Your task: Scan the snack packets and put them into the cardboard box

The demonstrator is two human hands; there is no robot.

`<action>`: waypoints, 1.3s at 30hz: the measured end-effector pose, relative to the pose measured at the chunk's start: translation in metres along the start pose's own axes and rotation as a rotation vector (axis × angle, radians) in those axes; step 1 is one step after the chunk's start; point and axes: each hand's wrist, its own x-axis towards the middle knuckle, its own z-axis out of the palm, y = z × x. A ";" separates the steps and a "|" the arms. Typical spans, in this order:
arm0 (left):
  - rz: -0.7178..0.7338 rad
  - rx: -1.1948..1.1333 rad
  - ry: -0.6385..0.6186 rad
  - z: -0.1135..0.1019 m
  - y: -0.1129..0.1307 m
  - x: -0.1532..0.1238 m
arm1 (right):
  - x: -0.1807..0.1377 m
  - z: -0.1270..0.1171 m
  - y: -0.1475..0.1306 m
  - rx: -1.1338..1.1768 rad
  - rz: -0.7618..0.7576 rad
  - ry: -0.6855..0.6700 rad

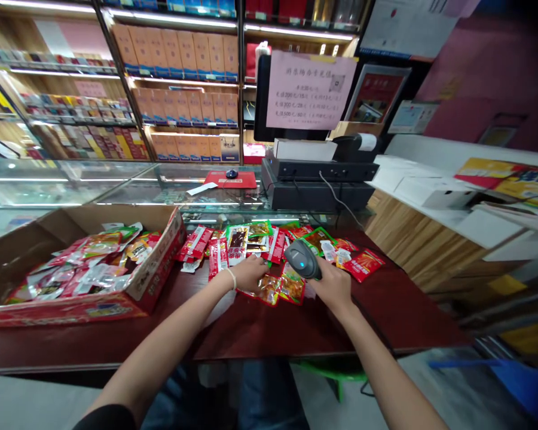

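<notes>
My right hand (336,288) is wrapped round a dark grey barcode scanner (303,259), which is tilted over the packets and shows a blue light. My left hand (250,275), with a pale band on its wrist, has its fingers bent onto a snack packet (269,290) with a red edge and a see-through window; the fingertips are partly hidden. Touching that one on the right is another clear-windowed packet (291,286). Behind both hands lies a loose spread of red, green and white packets, among them a white-and-brown packet (238,243) and a red packet (364,264).
An open cardboard box (161,263) full of packets stands on the dark red table (246,334) at the left. A cash register monitor (262,101) sits on a black base (320,194) behind. A computer mouse (232,174) rests on a red mat. Shelves of boxed goods line the wall.
</notes>
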 end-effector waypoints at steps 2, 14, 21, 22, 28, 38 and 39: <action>-0.036 -0.051 0.092 -0.006 0.000 -0.004 | 0.008 0.004 -0.005 0.012 -0.008 0.016; -0.319 -0.914 1.041 -0.031 -0.074 -0.046 | 0.080 0.044 -0.076 0.072 0.020 0.083; -0.442 -0.957 1.082 -0.015 -0.086 -0.051 | 0.056 0.058 -0.101 0.201 -0.167 -0.002; -0.462 -0.946 1.083 -0.015 -0.086 -0.051 | 0.052 0.058 -0.101 0.207 -0.186 -0.009; -0.487 -0.908 1.034 -0.015 -0.082 -0.050 | 0.048 0.056 -0.103 0.232 -0.196 -0.084; -0.578 -0.774 0.999 -0.016 -0.082 -0.050 | 0.048 0.055 -0.103 0.232 -0.191 -0.116; -0.575 -0.772 1.002 -0.015 -0.082 -0.050 | 0.048 0.056 -0.102 0.225 -0.192 -0.111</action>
